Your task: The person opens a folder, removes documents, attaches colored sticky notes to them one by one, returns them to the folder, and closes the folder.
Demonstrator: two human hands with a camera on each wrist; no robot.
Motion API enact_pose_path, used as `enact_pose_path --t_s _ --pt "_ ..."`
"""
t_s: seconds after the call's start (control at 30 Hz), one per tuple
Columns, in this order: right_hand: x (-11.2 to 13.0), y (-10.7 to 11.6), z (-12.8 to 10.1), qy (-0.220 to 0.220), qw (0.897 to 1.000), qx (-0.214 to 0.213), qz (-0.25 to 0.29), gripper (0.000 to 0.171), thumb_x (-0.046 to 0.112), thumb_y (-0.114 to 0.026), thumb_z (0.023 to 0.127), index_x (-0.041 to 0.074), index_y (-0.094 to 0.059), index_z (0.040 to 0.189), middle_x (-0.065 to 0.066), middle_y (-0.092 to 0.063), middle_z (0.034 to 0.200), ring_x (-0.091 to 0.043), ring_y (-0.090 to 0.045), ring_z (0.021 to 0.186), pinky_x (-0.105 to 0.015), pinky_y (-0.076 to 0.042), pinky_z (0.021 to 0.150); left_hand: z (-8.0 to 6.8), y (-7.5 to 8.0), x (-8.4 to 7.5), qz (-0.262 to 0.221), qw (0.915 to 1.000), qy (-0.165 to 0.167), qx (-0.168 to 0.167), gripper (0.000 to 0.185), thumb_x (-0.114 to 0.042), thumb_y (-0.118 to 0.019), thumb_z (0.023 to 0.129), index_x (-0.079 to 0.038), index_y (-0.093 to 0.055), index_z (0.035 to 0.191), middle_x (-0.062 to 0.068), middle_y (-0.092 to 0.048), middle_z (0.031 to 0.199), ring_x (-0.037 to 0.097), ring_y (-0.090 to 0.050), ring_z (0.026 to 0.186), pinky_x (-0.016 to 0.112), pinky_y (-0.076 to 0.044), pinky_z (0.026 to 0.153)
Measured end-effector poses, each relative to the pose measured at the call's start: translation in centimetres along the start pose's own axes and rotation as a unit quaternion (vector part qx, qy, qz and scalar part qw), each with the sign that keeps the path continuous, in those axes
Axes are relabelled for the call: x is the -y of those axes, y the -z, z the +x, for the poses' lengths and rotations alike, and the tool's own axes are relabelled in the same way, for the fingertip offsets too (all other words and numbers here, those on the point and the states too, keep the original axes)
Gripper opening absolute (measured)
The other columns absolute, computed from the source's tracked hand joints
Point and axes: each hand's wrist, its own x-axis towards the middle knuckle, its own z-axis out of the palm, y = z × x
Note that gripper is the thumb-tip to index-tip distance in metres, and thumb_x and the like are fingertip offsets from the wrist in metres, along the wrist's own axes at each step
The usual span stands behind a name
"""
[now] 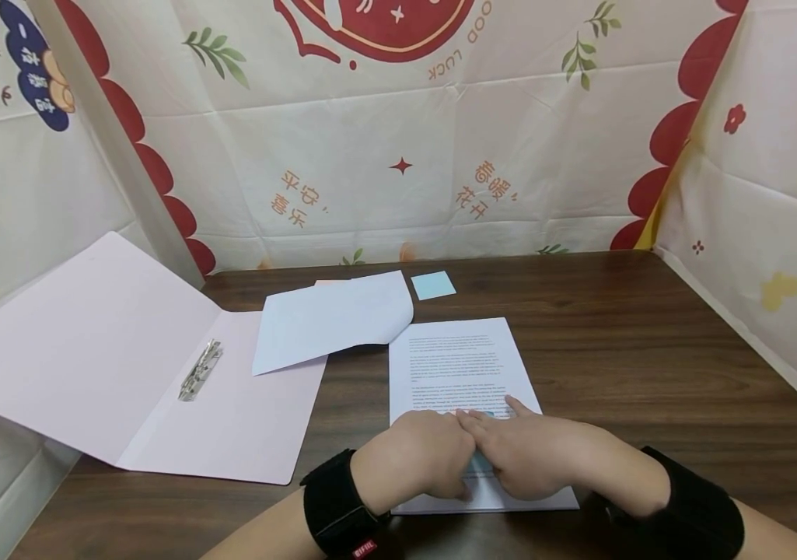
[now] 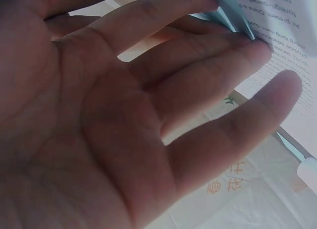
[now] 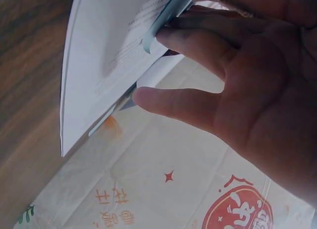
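Low in the middle of the head view, both hands are pressing down side by side on a printed sheet (image 1: 457, 365) lying on the dark wood surface (image 1: 636, 350). The sheet is white with small grey text, and a pale blue sticky note (image 1: 480, 465) is showing between the hands. The left hand (image 1: 415, 455) is resting with fingers fairly straight, fingertips against the note's edge; its grip is relaxed, not closed round anything. The right hand (image 1: 534, 455) is likewise lying flat, forefinger stretching toward the upper right, and it seems to be touching the note rather than pinching it, though the wrist views are too close to be sure.

At left centre a pink folder (image 1: 111, 365) is lying open with a metal clip (image 1: 199, 370), a blank sheet (image 1: 331, 320) overlapping it. Another blue note pad (image 1: 433, 285) is sitting above. A printed festive cloth (image 1: 398, 140) is hanging behind.

Most of the note is being hidden by the hands.
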Motion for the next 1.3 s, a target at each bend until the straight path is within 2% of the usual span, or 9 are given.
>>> enact_pose_path --t_s 0.27,0.5,0.67,0.87,0.97,1.03,1.1,1.2,1.3 --pt "-0.7 0.5 -0.4 -0.017 1.0 0.0 -0.008 0.064 0.009 -0.06 0.1 -0.002 -0.041 0.16 -0.013 -0.046 0.167 -0.027 -0.044 0.157 -0.068 -0.02 0.129 0.0 0.0 -0.1 0.006 1.0 -0.002 -0.005 0.033 -0.05 -0.083 0.087 -0.018 -0.084 0.094 -0.001 -0.079 0.083 0.01 -0.061 0.064 0.034 -0.058 0.058" --pt "-1.3 1.1 -0.9 -0.023 1.0 -0.004 -0.02 0.06 0.006 -0.059 0.1 -0.004 -0.044 0.157 -0.014 -0.055 0.16 -0.027 -0.054 0.149 -0.069 -0.022 0.128 -0.2 0.0 0.0 -0.005 0.9999 -0.005 -0.011 0.03 -0.047 -0.082 0.089 -0.018 -0.08 0.083 -0.003 -0.071 0.069 0.01 -0.055 0.057 0.031 -0.048 0.049" --pt "-2.0 1.6 -1.1 -0.022 0.999 -0.01 -0.034 0.055 0.007 -0.061 0.1 -0.003 -0.051 0.153 -0.015 -0.065 0.149 -0.019 -0.067 0.127 -0.068 -0.026 0.126 -0.1 0.0 0.0 -0.005 1.0 0.002 -0.008 0.032 -0.049 -0.08 0.09 -0.018 -0.08 0.083 -0.002 -0.07 0.069 0.011 -0.055 0.058 0.032 -0.048 0.05" --pt "-2.5 1.9 -1.3 -0.029 0.999 -0.011 -0.02 0.046 0.006 -0.061 0.099 0.001 -0.057 0.144 -0.01 -0.079 0.104 -0.016 -0.07 0.097 -0.068 -0.031 0.123 -0.2 0.1 0.3 -0.02 0.9998 0.002 -0.007 0.033 -0.049 -0.081 0.09 -0.017 -0.078 0.082 -0.003 -0.067 0.068 0.01 -0.054 0.058 0.03 -0.047 0.05" --pt "-2.7 2.0 -1.4 -0.013 1.0 -0.025 -0.003 0.033 0.011 -0.065 0.099 0.008 -0.062 0.132 0.001 -0.069 0.083 -0.012 -0.061 0.081 -0.051 -0.051 0.106 -0.1 0.4 1.1 -0.059 0.9982 -0.003 0.008 0.037 -0.052 -0.078 0.092 -0.017 -0.073 0.083 -0.005 -0.065 0.07 0.01 -0.054 0.061 0.031 -0.047 0.055" --pt "-2.8 2.0 -1.3 0.0 1.0 -0.029 0.006 0.032 0.015 -0.07 0.099 0.011 -0.063 0.13 0.005 -0.067 0.088 -0.012 -0.059 0.081 -0.043 -0.055 0.095 0.0 0.6 1.9 -0.096 0.9952 -0.009 0.02 0.038 -0.054 -0.076 0.094 -0.016 -0.074 0.09 -0.004 -0.069 0.077 0.009 -0.057 0.066 0.031 -0.05 0.06" --pt "-2.9 2.1 -1.2 0.01 0.999 -0.031 0.007 0.039 0.02 -0.075 0.098 0.012 -0.064 0.134 0.002 -0.07 0.107 -0.014 -0.062 0.09 -0.039 -0.058 0.086 0.2 0.8 2.8 -0.13 0.9909 -0.018 0.031 0.041 -0.056 -0.073 0.096 -0.017 -0.077 0.105 -0.005 -0.076 0.093 0.007 -0.061 0.076 0.03 -0.053 0.07" --pt "-3.1 2.4 -1.1 0.0 1.0 -0.027 0.015 0.062 0.031 -0.082 0.094 0.011 -0.06 0.148 -0.01 -0.062 0.146 -0.028 -0.067 0.121 -0.053 -0.058 0.104 0.5 1.1 4.0 -0.162 0.9856 -0.032 0.035 0.051 -0.058 -0.069 0.098 -0.017 -0.076 0.128 -0.003 -0.079 0.12 0.006 -0.068 0.097 0.03 -0.057 0.086" --pt "-3.5 2.7 -1.1 -0.028 0.999 -0.016 0.039 0.075 0.043 -0.083 0.092 0.009 -0.056 0.153 -0.021 -0.049 0.162 -0.04 -0.057 0.142 -0.063 -0.049 0.113 0.6 1.4 4.9 -0.179 0.9818 -0.051 0.036 0.057 -0.059 -0.066 0.1 -0.017 -0.072 0.137 -0.002 -0.075 0.133 0.008 -0.069 0.114 0.033 -0.057 0.098"
